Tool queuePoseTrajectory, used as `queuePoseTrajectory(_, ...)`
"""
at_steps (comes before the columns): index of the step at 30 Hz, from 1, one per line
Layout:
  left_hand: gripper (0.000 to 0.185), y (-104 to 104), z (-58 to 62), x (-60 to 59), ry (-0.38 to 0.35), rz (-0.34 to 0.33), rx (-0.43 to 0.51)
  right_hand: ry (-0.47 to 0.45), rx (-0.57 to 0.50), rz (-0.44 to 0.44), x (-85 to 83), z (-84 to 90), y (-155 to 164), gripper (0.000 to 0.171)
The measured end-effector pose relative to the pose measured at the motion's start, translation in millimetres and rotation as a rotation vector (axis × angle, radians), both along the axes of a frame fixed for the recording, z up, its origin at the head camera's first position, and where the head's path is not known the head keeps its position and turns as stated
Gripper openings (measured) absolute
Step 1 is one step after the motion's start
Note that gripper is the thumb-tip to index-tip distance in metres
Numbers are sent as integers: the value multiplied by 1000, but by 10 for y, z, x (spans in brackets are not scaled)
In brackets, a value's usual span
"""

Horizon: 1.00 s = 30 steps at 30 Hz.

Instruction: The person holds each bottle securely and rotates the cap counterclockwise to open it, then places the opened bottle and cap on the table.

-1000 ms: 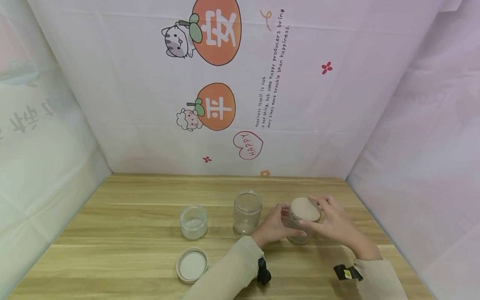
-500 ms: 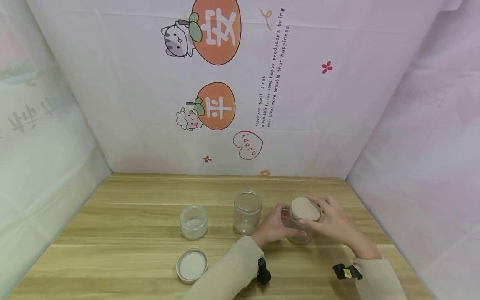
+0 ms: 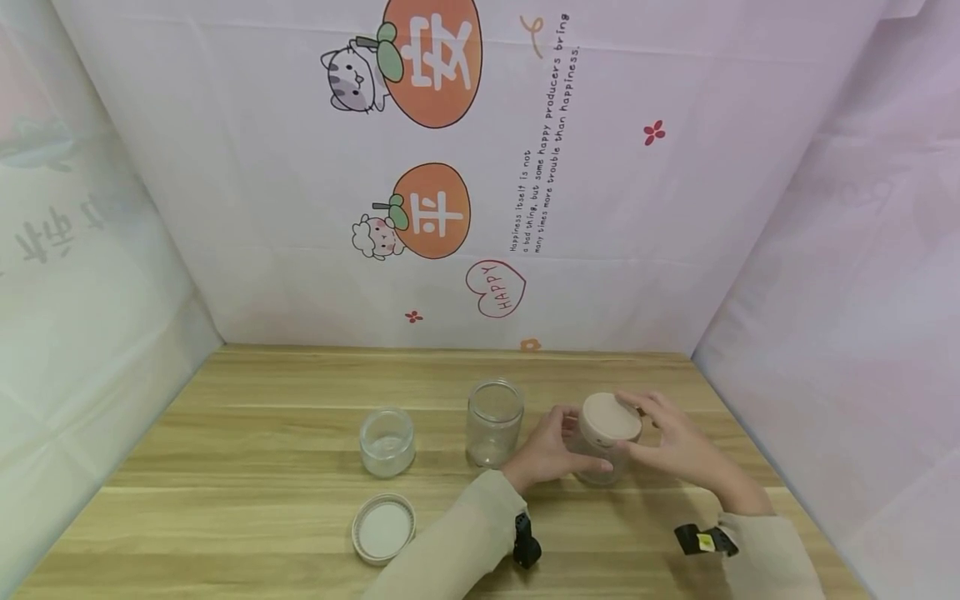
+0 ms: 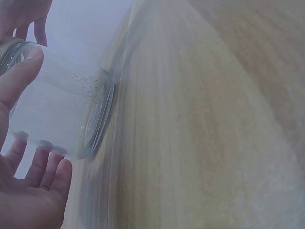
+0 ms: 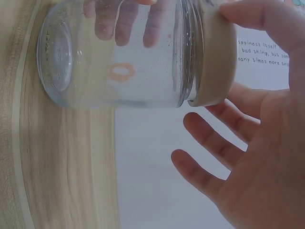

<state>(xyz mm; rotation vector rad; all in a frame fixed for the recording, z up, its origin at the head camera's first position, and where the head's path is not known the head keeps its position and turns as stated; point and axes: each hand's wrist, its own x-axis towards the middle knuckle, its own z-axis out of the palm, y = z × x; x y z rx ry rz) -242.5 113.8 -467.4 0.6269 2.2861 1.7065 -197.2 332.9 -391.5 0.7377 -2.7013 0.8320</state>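
A clear glass jar (image 3: 596, 477) stands upright on the wooden table at the right, topped by a beige lid (image 3: 611, 418). My left hand (image 3: 551, 450) grips the glass body from the left, thumb in front and fingers round the far side. At the lid's right edge is my right hand (image 3: 678, 446); in the right wrist view its thumb and index finger pinch the lid (image 5: 219, 59), while the other fingers are spread apart from the jar. There the lid sits slightly askew over the glass neck. Through the jar's wall (image 5: 143, 93) the left fingertips show.
Just left of the left hand stands a tall lidless glass jar (image 3: 495, 429). Farther left is a short glass jar (image 3: 387, 446) without a lid. A loose lid (image 3: 384, 529) lies inner side up by the left sleeve. A printed cloth (image 3: 600, 292) rises behind the table (image 3: 262, 442).
My right hand has turned and shifted slightly right, its thumb sliding back along the lid's front edge. The left hand and the jar have stayed in place.
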Motion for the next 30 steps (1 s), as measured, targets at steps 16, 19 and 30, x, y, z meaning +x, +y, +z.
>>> queuePoseTrajectory(16,83,-2,21,18,-9,5,6,-166,-65,50,20,37,-36,79)
queuePoseTrajectory(19,83,-3,26,19,-8,4,9,-154,-58,43,24,35,-53,77)
queuePoseTrajectory(30,80,-7,25,21,6,0,8,-46,37,-126,22,16,-205,84)
